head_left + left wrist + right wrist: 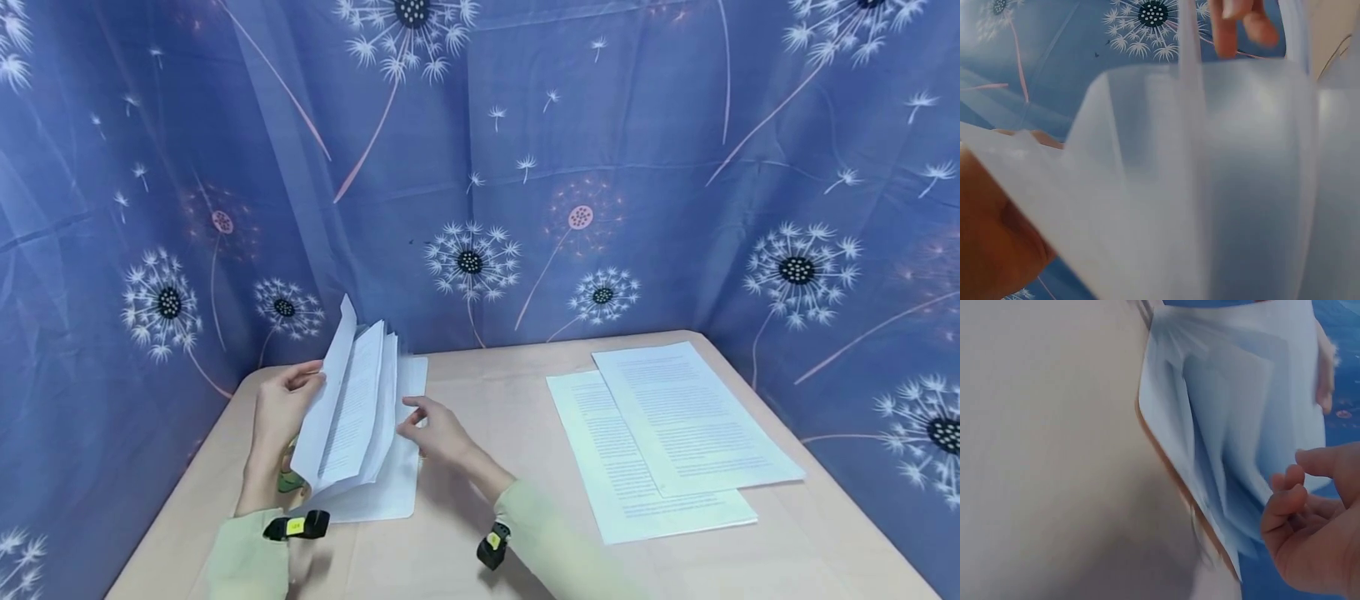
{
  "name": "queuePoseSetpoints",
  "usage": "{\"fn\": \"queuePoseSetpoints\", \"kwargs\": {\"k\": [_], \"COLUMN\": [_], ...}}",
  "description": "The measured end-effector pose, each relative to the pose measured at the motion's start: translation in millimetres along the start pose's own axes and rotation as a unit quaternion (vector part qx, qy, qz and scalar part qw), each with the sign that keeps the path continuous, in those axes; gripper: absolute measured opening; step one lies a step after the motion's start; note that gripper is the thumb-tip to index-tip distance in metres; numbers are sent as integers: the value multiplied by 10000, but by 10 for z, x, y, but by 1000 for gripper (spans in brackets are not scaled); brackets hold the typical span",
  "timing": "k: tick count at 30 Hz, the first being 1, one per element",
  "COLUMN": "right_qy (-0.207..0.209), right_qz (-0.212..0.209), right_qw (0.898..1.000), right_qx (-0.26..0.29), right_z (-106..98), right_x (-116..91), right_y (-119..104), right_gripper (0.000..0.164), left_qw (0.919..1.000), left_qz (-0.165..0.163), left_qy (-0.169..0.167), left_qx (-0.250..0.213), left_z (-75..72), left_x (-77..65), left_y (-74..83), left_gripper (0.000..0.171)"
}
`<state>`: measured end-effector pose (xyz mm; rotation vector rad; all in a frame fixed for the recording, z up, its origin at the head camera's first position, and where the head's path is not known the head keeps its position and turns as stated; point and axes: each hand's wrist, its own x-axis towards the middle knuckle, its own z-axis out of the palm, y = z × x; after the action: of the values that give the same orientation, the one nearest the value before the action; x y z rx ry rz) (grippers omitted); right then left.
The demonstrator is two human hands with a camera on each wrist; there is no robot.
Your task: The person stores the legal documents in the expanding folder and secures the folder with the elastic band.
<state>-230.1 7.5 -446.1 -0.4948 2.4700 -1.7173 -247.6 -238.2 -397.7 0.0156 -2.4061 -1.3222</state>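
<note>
A booklet [408, 492] with a stiff back cover stands partly open at the left of the table, its white pages [352, 412] raised and fanned. Some pages carry printed lines. My left hand [279, 412] holds the raised left side of the booklet, thumb near the front and fingers partly hidden behind it. Just right of the fanned page edges is my right hand [442, 433], thumb out and fingers loosely bent, holding nothing. In the right wrist view the loose pages [1229, 419] spread beside this hand. Pale, blurred sheets [1147, 206] fill the left wrist view.
Two printed stacks or sheets lie overlapping at the right of the table: an upper paper [697, 417] and a lower paper [622, 475]. The pinkish table [495, 392] is bordered by blue dandelion-patterned curtains [517, 150]. Black wrist cameras sit on both sleeves.
</note>
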Motion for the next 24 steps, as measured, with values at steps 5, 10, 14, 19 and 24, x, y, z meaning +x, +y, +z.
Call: {"fn": "queuePoseSetpoints", "kwargs": {"k": [5, 10, 14, 19, 24], "right_qy": [61, 170, 271, 418, 570], "right_qz": [-164, -148, -153, -107, 14], "right_qw": [9995, 9987, 9978, 9964, 9946], "right_qx": [-274, -465, -577, -733, -868], "right_z": [-310, -616, -825, -1061, -1292], "right_x": [-66, -147, -213, -257, -323], "right_y": [120, 159, 168, 199, 278], "right_gripper": [43, 39, 37, 35, 32], "left_qw": [10000, 9999, 9997, 9996, 9994], "left_qz": [-21, -5, -37, -80, -149], "left_qy": [32, 84, 1, -31, -44], "left_qx": [-80, -140, -252, -261, -301], "left_z": [5, 27, 52, 54, 60], "left_x": [8, 5, -4, -6, -10], "left_y": [4, -1, -8, -18, -15], "left_gripper": [37, 35, 36, 37, 37]}}
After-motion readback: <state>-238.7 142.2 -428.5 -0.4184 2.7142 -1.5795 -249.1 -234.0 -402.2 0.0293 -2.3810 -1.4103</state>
